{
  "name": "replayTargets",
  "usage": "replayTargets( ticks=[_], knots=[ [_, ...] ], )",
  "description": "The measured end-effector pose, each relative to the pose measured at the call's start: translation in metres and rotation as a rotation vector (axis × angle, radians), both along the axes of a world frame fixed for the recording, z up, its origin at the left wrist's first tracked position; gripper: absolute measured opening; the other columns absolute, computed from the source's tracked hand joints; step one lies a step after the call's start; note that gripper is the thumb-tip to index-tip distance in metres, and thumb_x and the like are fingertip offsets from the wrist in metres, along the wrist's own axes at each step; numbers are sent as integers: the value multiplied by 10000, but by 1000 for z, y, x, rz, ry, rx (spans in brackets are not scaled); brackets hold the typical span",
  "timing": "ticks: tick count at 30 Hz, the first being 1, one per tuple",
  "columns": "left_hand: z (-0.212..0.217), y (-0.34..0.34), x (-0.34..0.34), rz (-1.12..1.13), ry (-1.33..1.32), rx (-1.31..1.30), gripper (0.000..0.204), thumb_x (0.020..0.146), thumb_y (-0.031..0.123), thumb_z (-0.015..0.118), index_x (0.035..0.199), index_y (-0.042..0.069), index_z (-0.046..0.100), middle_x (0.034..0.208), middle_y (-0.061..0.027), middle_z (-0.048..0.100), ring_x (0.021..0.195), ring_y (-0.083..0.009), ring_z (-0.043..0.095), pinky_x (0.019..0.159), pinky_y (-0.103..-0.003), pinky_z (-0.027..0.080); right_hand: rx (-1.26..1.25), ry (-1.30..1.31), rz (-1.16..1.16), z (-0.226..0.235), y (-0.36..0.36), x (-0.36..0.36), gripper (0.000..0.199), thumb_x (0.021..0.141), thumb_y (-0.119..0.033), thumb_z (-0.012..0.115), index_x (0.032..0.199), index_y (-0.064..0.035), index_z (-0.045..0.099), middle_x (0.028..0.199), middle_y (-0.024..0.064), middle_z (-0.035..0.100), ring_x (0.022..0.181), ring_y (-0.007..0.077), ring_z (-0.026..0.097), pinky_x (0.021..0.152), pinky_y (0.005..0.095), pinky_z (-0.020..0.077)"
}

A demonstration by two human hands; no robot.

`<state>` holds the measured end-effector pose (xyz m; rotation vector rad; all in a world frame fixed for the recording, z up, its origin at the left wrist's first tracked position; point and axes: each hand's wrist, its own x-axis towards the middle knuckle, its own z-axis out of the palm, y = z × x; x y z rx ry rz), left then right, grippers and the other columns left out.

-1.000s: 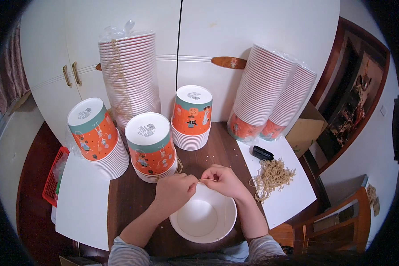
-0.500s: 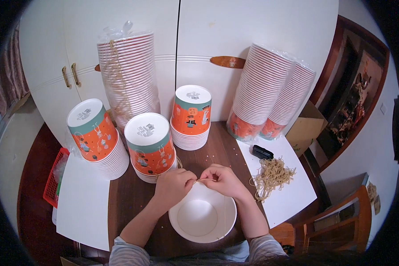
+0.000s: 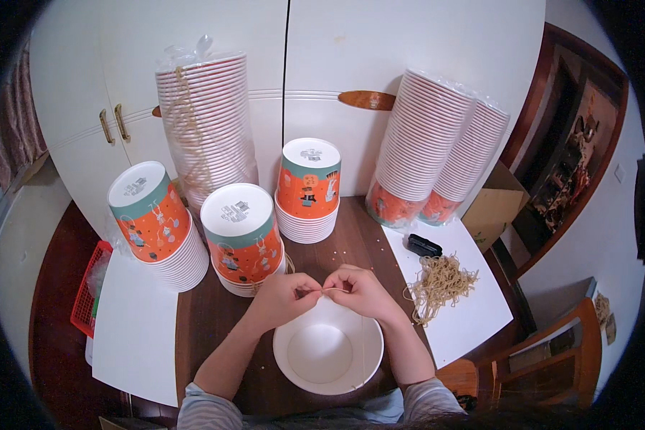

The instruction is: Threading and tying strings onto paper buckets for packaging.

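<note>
A white paper bucket (image 3: 292, 351) stands mouth up on the brown table strip, close in front of me. At its far rim my left hand (image 3: 283, 297) and my right hand (image 3: 358, 292) meet, fingertips pinched together. A thin beige string (image 3: 337, 289) shows between the fingers of both hands. A strand of it hangs down by the bucket's right inner side. The bucket's far rim is partly hidden behind my hands. Just beyond my left hand is an upside-down stack of orange and green paper buckets (image 3: 247, 251), with some string at its right side.
More upturned bucket stacks stand at the left (image 3: 150, 226) and back middle (image 3: 309, 190). Tall bagged bucket stacks rise at back left (image 3: 206, 129) and back right (image 3: 426, 136). On the right white panel lie a string heap (image 3: 444, 283) and a black object (image 3: 424, 246).
My left fingertips have shifted slightly to the right, closer to the right hand's fingertips. Both hands still pinch the string; everything else stays put.
</note>
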<state>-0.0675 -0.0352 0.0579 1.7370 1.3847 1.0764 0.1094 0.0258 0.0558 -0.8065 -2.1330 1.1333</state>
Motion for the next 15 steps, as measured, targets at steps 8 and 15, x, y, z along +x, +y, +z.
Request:
replayTargets(
  ticks=[8,15],
  knots=[
    [-15,8,-1,-15,-88,-38,134,727,108,638,807,4,612,693,-71,634,634,-100,605,584,-232,476,26,-30,-14,3,-1,0,144,712,-151,636,789,-31,623,646,42,515,586,128,515,544,254,418],
    [-6,7,0,-38,-58,31,193,701,68,636,883,21,594,702,-41,632,617,-82,583,570,-227,465,60,-24,-26,1,-1,0,150,713,-162,643,791,-34,626,653,44,521,587,130,519,545,255,419]
  ],
)
